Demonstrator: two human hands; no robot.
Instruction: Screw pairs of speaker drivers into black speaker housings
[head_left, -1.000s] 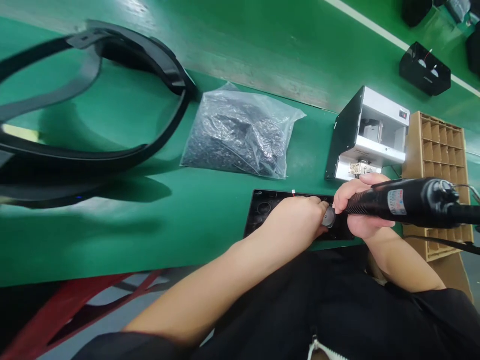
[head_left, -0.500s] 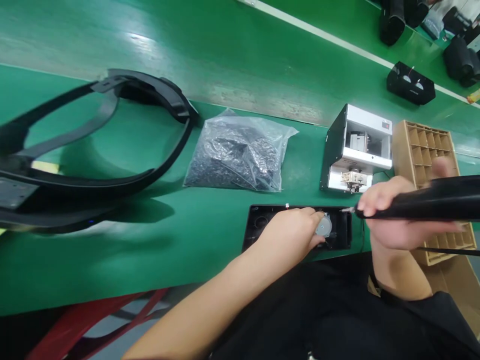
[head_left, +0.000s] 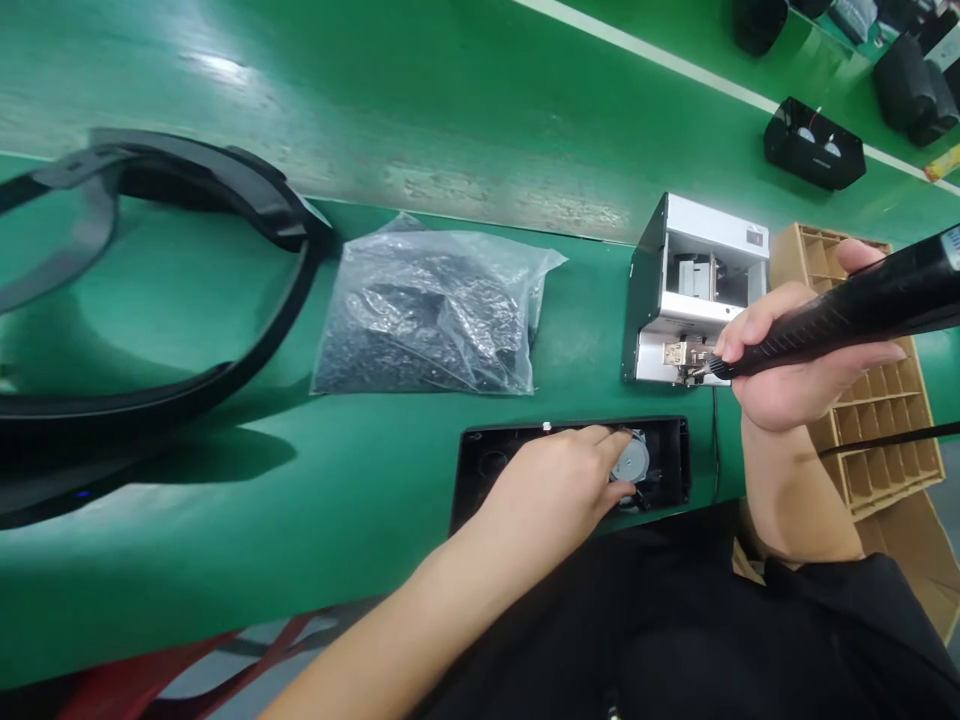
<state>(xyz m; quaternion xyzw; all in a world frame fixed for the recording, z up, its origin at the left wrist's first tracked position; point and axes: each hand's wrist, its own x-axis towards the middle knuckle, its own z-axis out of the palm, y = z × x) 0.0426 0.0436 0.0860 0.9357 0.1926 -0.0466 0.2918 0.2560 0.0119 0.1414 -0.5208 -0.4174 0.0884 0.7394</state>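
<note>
A long black housing lies open on the green bench, with a round grey speaker driver inside its right half. My left hand reaches into the housing, its thumb and fingers closed around the driver's left edge. Wrapped round a black electric screwdriver, my right hand is up and to the right of the housing. The screwdriver's tip is at the front metal outlet of a silver and black screw feeder; whether a screw sits on the bit I cannot tell.
A clear plastic bag of dark small parts lies left of the feeder. Further left stands a black headset-like band. At right is a cardboard divider box. Another black speaker housing sits at the back.
My right hand has moved the screwdriver up from beside the housing to the feeder's outlet. My left hand stays at the driver. The view has shifted slightly to the right.
</note>
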